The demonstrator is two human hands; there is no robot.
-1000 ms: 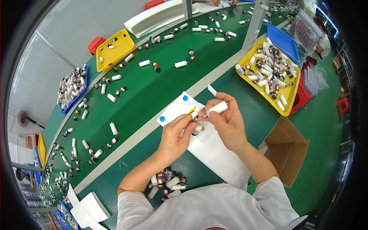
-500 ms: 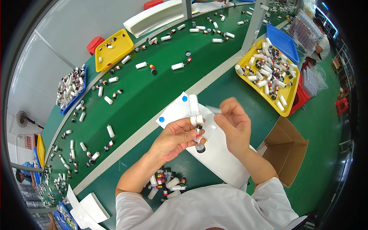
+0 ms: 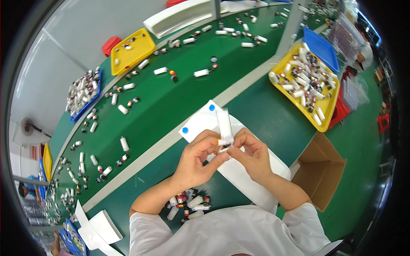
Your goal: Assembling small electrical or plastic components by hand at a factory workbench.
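My left hand (image 3: 200,158) and my right hand (image 3: 253,156) meet over a white sheet (image 3: 197,120), fingertips pinched on one small assembly. Its white cylinder (image 3: 224,124) stands out past my fingers, pointing away from me. The part of it between my fingertips is mostly covered; a bit of black and white shows there. A clear strip is no longer distinguishable at my right fingers. Close to my left forearm, on the green table, lies a pile of similar white cylinders with black and red pieces (image 3: 188,205).
A yellow tray (image 3: 323,122) heaped with such parts stands at right, beside a blue tray (image 3: 321,50). An open cardboard box (image 3: 321,173) sits below it. Many parts lie scattered across the green tabletop (image 3: 166,102). Far left are another yellow tray (image 3: 147,45) and a filled blue tray (image 3: 92,104).
My right hand, which held a clear strip out to the right, has come in to the assembly. My left hand has turned it, and its lower dark end is now hidden. The view has shifted slightly.
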